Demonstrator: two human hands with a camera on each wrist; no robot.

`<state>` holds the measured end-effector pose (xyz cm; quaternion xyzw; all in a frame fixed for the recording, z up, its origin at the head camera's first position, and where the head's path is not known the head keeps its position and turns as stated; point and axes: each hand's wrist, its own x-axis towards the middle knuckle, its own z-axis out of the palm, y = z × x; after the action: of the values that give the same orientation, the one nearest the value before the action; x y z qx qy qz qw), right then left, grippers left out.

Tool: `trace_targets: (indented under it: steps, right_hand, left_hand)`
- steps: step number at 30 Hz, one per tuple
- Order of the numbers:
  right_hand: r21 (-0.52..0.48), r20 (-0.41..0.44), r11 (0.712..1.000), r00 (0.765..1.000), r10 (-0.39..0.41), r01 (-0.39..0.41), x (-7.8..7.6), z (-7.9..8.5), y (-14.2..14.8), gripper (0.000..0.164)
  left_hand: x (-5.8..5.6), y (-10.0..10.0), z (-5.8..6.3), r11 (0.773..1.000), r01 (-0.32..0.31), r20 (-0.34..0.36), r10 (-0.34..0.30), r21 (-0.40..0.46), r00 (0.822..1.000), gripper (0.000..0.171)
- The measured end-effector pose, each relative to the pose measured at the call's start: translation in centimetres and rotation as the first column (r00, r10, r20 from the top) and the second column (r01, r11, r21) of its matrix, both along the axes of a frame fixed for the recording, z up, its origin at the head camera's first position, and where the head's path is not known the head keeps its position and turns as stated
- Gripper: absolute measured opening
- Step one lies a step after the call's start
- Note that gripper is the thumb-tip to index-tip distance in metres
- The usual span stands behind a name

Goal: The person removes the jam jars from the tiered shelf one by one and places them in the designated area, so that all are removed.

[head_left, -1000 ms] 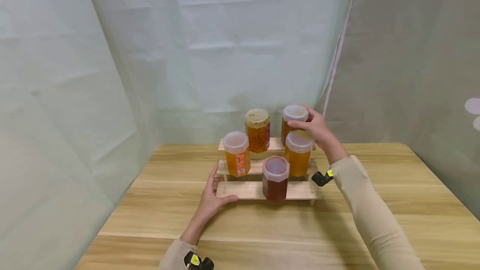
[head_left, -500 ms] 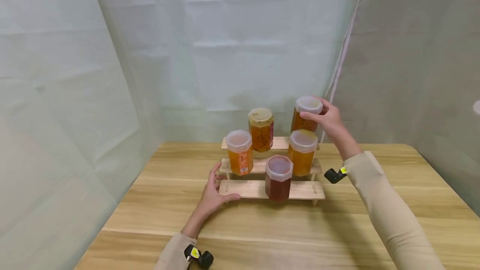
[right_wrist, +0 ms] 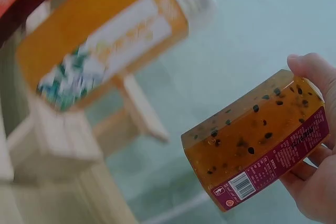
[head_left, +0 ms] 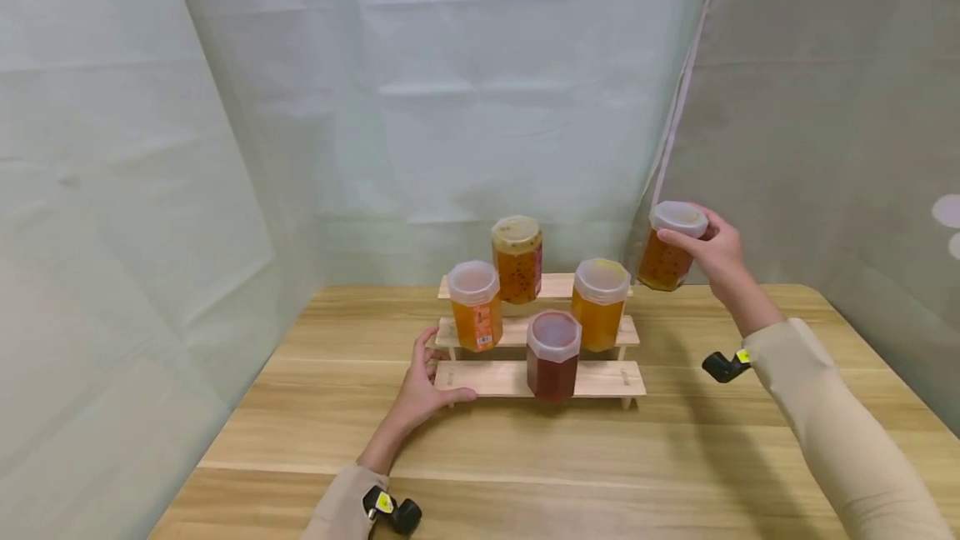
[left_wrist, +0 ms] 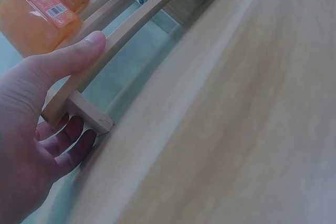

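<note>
My right hand (head_left: 716, 252) grips a jar of seedy amber jam (head_left: 666, 261) near its white lid, in the air right of the wooden stepped rack (head_left: 487, 379). The right wrist view shows black seeds and a purple label on that jar (right_wrist: 257, 135). My left hand (head_left: 420, 390) holds the left end of the rack's lowest step, thumb on its front edge and fingers behind and below. On the rack stand a dark red jar (head_left: 552, 373) in front, an orange-labelled jar (head_left: 477, 319) and a yellow jar (head_left: 597, 315) in the middle, and another seedy jar (head_left: 517, 269) on top.
The rack stands on a wood-grain table (head_left: 540, 473). Pale cloth sheets (head_left: 510, 107) hang behind the table and at its left. A grey sheet (head_left: 825, 123) hangs on the right. Each sleeve carries a small black wrist camera (head_left: 726, 367).
The right hand has lifted the seedy jar off the top step's right end and carried it rightward, past the rack. My left hand keeps its hold on the lowest step.
</note>
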<state>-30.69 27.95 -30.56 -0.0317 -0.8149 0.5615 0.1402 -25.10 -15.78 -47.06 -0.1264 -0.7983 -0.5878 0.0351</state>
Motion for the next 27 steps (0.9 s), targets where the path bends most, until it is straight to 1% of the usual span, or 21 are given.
trace_targets:
  steps: [5,8,12,18,22,27]
  right_hand:
    - [0.0,0.019,0.999,0.999,-0.038,0.038,0.9,-1.5,2.3,0.079]
    - [0.005,0.024,0.999,0.998,-0.05,0.05,1.3,-2.1,3.2,0.079]
    - [0.017,0.038,0.999,0.998,-0.05,0.049,1.5,-2.6,4.2,0.079]
    - [0.026,0.094,0.998,0.993,-0.067,0.065,1.5,-4.0,4.4,0.085]
    - [0.005,0.108,0.997,0.991,-0.075,0.075,1.1,-5.4,4.1,0.086]
    - [0.013,0.133,0.998,0.989,-0.07,0.069,0.6,-6.9,4.0,0.087]
  left_hand:
    - [0.1,-0.2,0.0,1.0,0.009,0.012,-0.009,0.003,1.0,0.114]
    - [0.2,-0.3,0.0,1.0,0.006,0.016,-0.006,0.002,1.0,0.113]
    - [0.0,-0.2,0.0,1.0,0.006,0.017,-0.006,0.014,1.0,0.113]
    - [0.1,-0.4,-0.1,0.999,0.03,0.02,-0.03,0.036,0.999,0.111]
    - [0.2,-0.6,0.0,0.998,0.034,0.025,-0.036,0.058,0.999,0.111]
    - [0.2,-0.5,0.0,0.996,0.043,0.038,-0.046,0.077,0.998,0.111]
